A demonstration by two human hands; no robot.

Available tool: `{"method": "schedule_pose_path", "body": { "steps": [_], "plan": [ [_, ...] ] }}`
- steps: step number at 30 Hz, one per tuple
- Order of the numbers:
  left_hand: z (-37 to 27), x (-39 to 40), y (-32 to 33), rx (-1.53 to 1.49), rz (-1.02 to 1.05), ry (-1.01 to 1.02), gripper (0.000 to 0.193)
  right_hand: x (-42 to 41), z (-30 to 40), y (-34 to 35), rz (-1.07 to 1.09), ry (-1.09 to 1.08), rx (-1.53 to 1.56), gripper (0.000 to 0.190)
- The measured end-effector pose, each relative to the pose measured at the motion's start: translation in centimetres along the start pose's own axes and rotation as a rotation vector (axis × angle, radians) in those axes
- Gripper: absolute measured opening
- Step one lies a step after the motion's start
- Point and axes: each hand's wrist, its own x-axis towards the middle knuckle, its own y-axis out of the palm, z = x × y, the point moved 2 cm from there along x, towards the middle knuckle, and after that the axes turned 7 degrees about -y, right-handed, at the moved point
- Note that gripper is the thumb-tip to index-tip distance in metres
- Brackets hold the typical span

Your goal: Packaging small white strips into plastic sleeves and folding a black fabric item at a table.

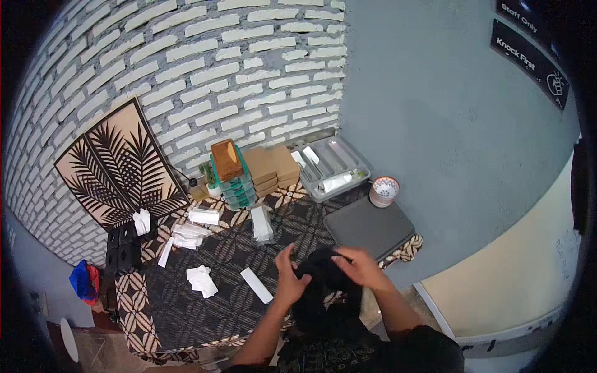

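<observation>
Both hands are on a black cloth item (326,275) in front of my chest, over the table's near right part. My left hand (291,275) grips its left side, with the thumb towards the cloth. At its upper right edge, my right hand (357,265) pinches the fabric. The item's exact kind cannot be told, since it merges with the dark shirt. Left of my left hand, a flat white strip (256,285) lies on the patterned tablecloth (177,321). A crumpled white tissue (202,281) lies further left.
A dark grey tray (373,226) and a patterned bowl (385,191) stand at the right. Behind are a cutlery organizer (333,163), kraft boxes (273,168), stacked green-edged containers (238,186) and a small potted plant (212,182). White packets (189,235) and black holders (123,249) occupy the left side.
</observation>
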Motion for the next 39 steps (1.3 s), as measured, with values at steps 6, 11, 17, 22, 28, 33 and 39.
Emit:
{"method": "schedule_pose_path", "body": {
  "steps": [6,11,17,22,28,33,39],
  "plan": [
    [-2.4,7.5,-0.5,0.323,0.164,0.005,0.04,6.4,-5.0,-11.8,-0.077,-0.118,-0.306,0.022],
    [-7.7,9.8,2.4,0.671,-0.175,0.336,0.045,7.5,-7.2,-18.3,-0.062,-0.331,-0.489,0.021],
    [-2.9,8.1,7.7,0.785,-0.029,0.235,0.033,3.3,-19.5,-21.8,0.279,-0.238,-0.472,0.024],
    [-5.2,6.1,7.8,0.684,-0.1,0.067,0.02,3.8,-21.5,-25.5,0.205,-0.165,-0.333,0.023],
    [-7.3,9.0,1.8,0.698,-0.357,0.053,0.023,10.2,-23.6,-28.6,0.26,-0.138,-0.417,0.022],
    [-8.9,11.0,-2.0,0.671,-0.422,0.027,0.019,14.4,-20.8,-28.5,0.065,-0.187,-0.368,0.023],
    [-8.6,4.7,-1.2,0.832,-0.41,0.104,0.026,9.9,-19.2,-29.8,0.248,-0.283,-0.321,0.025]
  ]
}}
